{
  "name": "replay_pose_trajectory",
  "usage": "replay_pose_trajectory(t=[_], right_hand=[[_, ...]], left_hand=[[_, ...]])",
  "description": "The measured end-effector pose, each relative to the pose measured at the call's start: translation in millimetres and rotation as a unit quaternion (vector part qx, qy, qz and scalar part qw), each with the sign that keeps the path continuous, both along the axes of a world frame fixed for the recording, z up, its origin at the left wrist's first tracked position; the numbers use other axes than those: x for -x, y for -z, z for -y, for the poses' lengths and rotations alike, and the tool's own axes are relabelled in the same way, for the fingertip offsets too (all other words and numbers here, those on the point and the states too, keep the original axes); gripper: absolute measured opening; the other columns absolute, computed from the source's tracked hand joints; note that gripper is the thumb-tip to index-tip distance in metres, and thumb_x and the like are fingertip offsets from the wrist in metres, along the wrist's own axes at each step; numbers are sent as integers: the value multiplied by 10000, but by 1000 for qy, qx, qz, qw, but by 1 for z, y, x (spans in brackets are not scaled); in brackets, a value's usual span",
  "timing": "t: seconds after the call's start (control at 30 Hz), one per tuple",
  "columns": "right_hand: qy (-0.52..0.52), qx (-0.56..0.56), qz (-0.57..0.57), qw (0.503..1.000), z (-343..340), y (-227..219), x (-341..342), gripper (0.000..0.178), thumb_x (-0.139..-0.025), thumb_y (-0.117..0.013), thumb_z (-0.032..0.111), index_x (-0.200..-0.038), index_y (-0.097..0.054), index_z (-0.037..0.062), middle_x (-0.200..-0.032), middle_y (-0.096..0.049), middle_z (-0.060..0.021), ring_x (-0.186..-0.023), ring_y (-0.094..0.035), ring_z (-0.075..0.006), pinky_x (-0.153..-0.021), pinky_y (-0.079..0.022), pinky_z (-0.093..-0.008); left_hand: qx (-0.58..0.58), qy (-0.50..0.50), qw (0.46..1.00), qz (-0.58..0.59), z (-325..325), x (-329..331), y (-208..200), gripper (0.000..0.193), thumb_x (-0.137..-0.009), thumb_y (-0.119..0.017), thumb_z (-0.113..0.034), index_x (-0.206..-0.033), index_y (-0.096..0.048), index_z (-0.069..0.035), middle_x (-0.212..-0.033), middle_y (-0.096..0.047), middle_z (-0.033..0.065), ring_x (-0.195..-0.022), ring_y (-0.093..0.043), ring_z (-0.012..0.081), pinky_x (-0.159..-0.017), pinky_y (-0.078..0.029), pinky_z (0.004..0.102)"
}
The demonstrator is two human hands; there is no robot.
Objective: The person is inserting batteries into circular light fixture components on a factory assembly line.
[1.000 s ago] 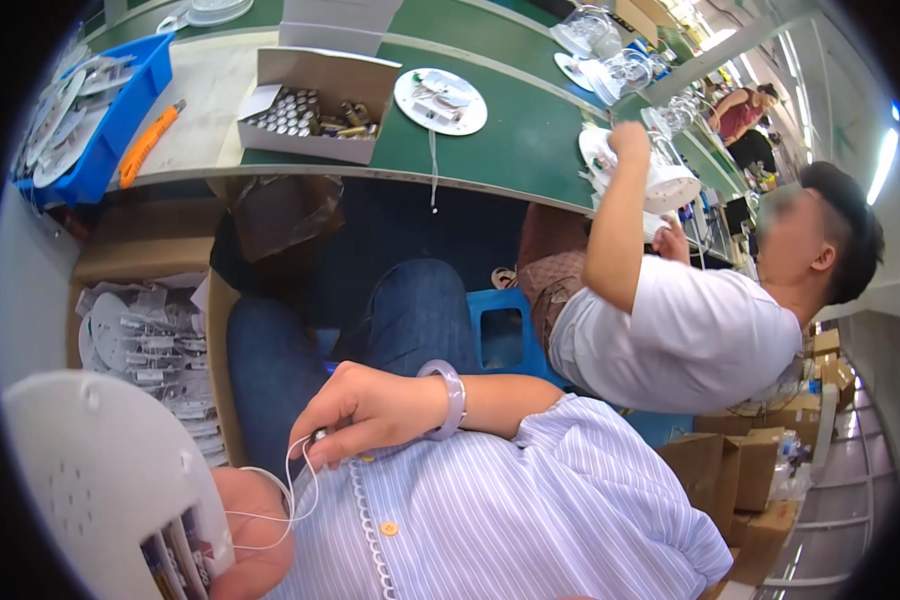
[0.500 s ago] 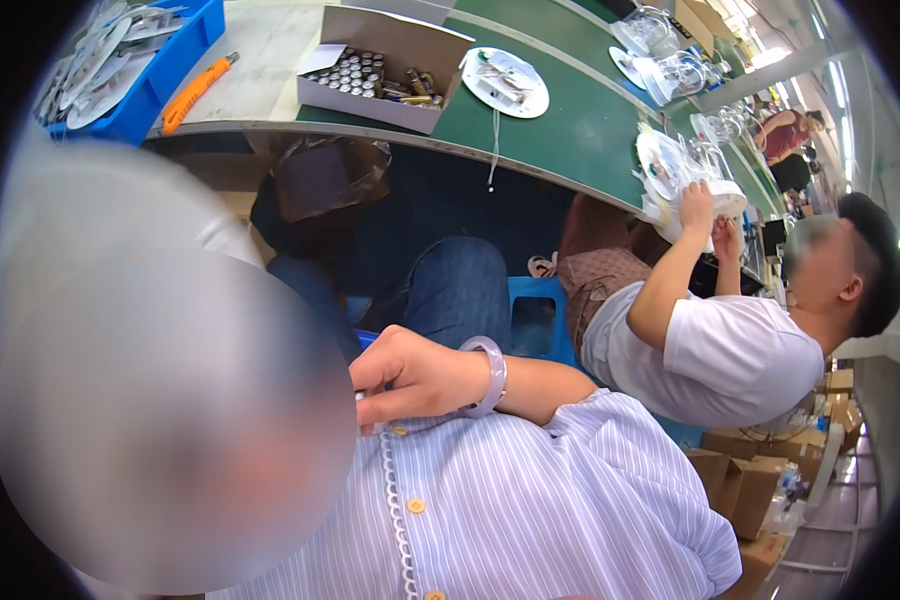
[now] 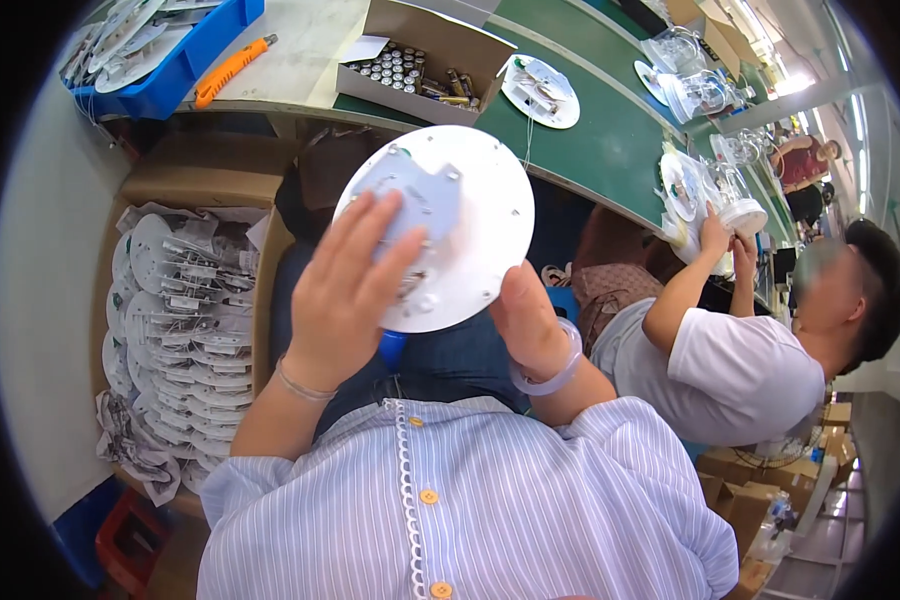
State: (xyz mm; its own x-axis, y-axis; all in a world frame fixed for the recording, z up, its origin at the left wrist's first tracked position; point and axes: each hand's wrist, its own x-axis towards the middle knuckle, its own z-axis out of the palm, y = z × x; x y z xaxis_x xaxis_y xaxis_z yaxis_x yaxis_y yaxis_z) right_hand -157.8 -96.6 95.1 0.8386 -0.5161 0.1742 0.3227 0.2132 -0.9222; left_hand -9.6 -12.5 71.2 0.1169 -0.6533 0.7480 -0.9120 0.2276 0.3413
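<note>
A white round plate (image 3: 490, 200), carrying a blue-grey flat cover (image 3: 428, 205), is held up over my lap, tilted. My left hand (image 3: 345, 280) lies on the cover and the plate's left part, its fingers stretched out and apart; its thumb is hidden. At the lower right rim, my right hand (image 3: 532, 325) grips the plate, with its other fingers hidden beneath. Some small metal parts and bumps show on the plate near my left fingertips.
An open cardboard box (image 3: 265, 290) at left holds several stacked white discs with wiring. On the green bench (image 3: 560, 150) stand a box of batteries (image 3: 410, 95), another disc (image 3: 540, 92), an orange cutter (image 3: 232, 72) and a blue bin (image 3: 160, 95). A co-worker (image 3: 735, 340) sits at right.
A large pale blur that covered the left side is gone, revealing the box of discs. My left hand has come into view; my right hand has moved up from my shirt front to the plate.
</note>
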Motion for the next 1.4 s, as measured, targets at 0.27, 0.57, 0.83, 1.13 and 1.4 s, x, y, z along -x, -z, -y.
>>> replay_pose_trajectory(t=[0.27, 0.57, 0.83, 1.13, 1.4], right_hand=[[191, -202, 9, 961, 52, -1, 16, 393, -799, -465, 146, -1132, -389, -50, -1059, -516, -166, -945, -534, -244, -842, -424, -350], [330, -219, 202, 896, 241, 39, 90, 292, -872, -333, 101, -1113, -390, -53, -1104, -478, -195, -994, -489, -309, -831, -453, -380], [357, -382, 0, 853, 240, 44, 73, 404, -809, -373, 61, -1156, -278, -122, -1251, -279, -281, -1187, -262, -367, -989, -223, -462], [218, 209, -151, 941, 139, -7, -14, 233, -806, -477, 102, -992, -516, -32, -943, -578, -146, -855, -562, -207, -778, -433, -283], [30, 715, -487, 500, 169, -30, -111, 228, -672, -606, 128, -887, -590, 55, -839, -594, -130, -816, -556, -302, -716, -443, -369]], left_hand=[[-41, 95, 991, -90, -11, 3, -3, 551, -573, -683, -128, -1094, -510, -168, -1265, -353, 155, -1168, -330, 332, -949, -266, 414], [-105, -259, 950, -139, -66, -92, 80, 506, -745, -540, -92, -1210, -349, -39, -1237, -351, 168, -1163, -308, 325, -967, -239, 387], [-424, -457, 774, -108, -148, -147, 192, 504, -669, -597, -150, -1146, -438, -129, -1314, -228, 148, -1219, -190, 337, -910, -215, 574], [-514, -302, 801, -56, -135, -138, 174, 329, -639, -582, -104, -968, -574, -124, -1159, -461, 61, -1159, -334, 257, -931, -107, 613], [-571, -257, 778, -53, -92, -157, 192, 269, -662, -514, -44, -924, -552, -96, -957, -542, 130, -940, -509, 286, -804, -355, 491]])
